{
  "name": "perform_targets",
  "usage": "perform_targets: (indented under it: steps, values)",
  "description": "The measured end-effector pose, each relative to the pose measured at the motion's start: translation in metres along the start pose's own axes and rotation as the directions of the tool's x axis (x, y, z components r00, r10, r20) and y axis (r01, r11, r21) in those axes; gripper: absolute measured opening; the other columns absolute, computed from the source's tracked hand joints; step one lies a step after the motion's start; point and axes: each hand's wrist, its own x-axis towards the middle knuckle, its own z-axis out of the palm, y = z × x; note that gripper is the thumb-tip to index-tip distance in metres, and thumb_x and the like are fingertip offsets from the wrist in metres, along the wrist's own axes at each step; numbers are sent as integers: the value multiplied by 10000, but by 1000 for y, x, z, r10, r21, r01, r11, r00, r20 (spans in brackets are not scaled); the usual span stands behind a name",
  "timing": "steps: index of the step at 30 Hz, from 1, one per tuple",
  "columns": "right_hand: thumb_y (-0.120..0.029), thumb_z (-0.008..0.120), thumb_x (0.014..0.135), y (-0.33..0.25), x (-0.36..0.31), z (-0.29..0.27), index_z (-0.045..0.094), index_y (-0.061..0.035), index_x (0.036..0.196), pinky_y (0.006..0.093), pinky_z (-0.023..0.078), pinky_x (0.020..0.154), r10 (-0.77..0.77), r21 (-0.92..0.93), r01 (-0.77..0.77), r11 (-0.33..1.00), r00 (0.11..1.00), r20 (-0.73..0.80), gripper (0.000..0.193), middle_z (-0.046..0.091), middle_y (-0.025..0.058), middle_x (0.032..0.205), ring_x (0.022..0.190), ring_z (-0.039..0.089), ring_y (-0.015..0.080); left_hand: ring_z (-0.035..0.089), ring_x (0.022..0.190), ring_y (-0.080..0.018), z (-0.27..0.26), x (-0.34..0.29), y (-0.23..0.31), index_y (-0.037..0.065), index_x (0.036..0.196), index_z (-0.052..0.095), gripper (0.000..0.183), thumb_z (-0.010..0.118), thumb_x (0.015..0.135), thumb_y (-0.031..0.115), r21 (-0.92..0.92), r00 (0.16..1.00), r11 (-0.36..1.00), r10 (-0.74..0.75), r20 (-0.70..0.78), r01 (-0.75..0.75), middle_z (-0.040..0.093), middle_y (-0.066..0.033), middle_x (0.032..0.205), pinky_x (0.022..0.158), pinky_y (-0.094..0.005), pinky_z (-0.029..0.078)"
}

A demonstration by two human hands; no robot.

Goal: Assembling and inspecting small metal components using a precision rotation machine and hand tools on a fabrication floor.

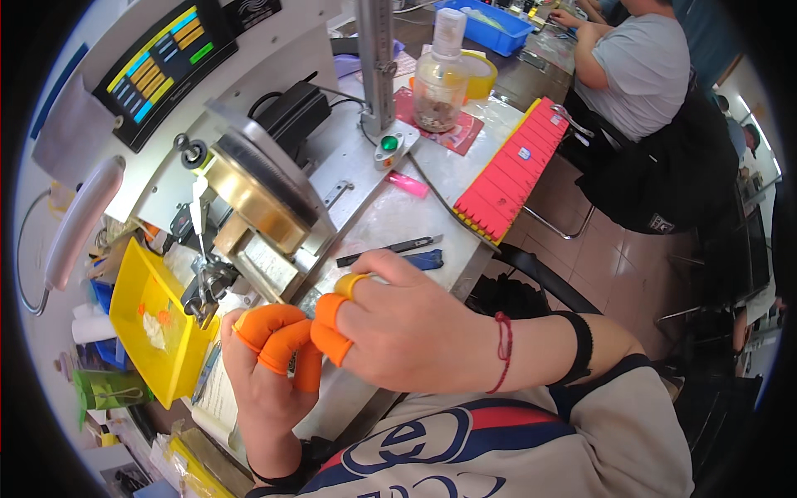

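Observation:
My left hand [270, 365] and my right hand [403, 332] meet in front of a bench machine, both wearing orange finger cots. Curled fingers press together on each side, and whatever they hold is hidden or too small to name. A yellow band circles a finger of the right hand. Just beyond the hands is the machine's brass-coloured drum [253, 195], with a metal block [264, 264] below it. A black craft knife [390, 250] and a dark blue object [425, 260] lie on the bench near my right hand.
At left stands a yellow tray [149, 365] holding small scraps. A screen [170, 70] sits on the machine. Farther back are a green button [389, 144], a pink object [408, 184], a clear bottle [438, 91] and a red ridged board [519, 170]. Another person [635, 70] sits at back right.

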Motion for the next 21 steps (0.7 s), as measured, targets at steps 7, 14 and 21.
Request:
perform_targets:
  steps: [7, 14, 21]
  values:
    - [-123, 535, 668, 26, -6, -6, 535, -66, 768, 361, 376, 822, 35, 227, 33, 973, 957, -287, 114, 501, 50, 839, 884, 494, 197, 515, 868, -288, 1, -2, 22, 35, 1002, 520, 346, 629, 674, 34, -33, 995, 995, -97, 2, 97, 538, -159, 981, 768, -360, 391]
    - [-50, 461, 797, 118, -27, -64, 486, -6, 970, 250, 400, 570, 470, 760, 225, 610, 670, -575, 181, 533, 110, 892, 685, 493, 174, 500, 944, -303, 16, 14, 35, 46, 1114, 478, 441, 625, 699, 73, -32, 998, 997, -64, 20, 65, 508, -194, 1071, 807, -370, 393]
    - [9, 393, 780, 211, -169, -167, 510, 35, 917, 239, 329, 523, 622, 787, 545, 289, 517, -588, 181, 462, 77, 744, 602, 412, 145, 515, 882, -292, 74, 71, 63, 68, 1062, 523, 476, 682, 613, 52, -107, 973, 992, 87, 215, -66, 528, -161, 1053, 730, -366, 397]
